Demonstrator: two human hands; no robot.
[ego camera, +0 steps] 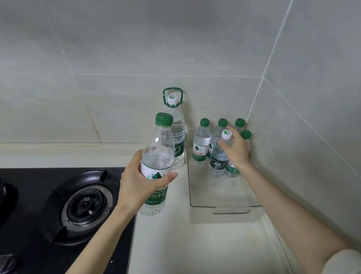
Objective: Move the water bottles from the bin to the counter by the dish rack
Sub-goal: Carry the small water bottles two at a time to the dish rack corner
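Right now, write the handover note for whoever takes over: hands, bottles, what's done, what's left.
Left hand: grips a green-capped bottle, held over the counter beside the stove.
Right hand: grips the white-capped bottle inside the bin.
In the bin: four bottles with green caps, upright at the back corner.
Tall bottle stands just left of the bin, apparently on the counter.
Done: one bottle is out of the bin, in hand. The dish rack is not in view.
Left: carry both held bottles to the rack, then the four.
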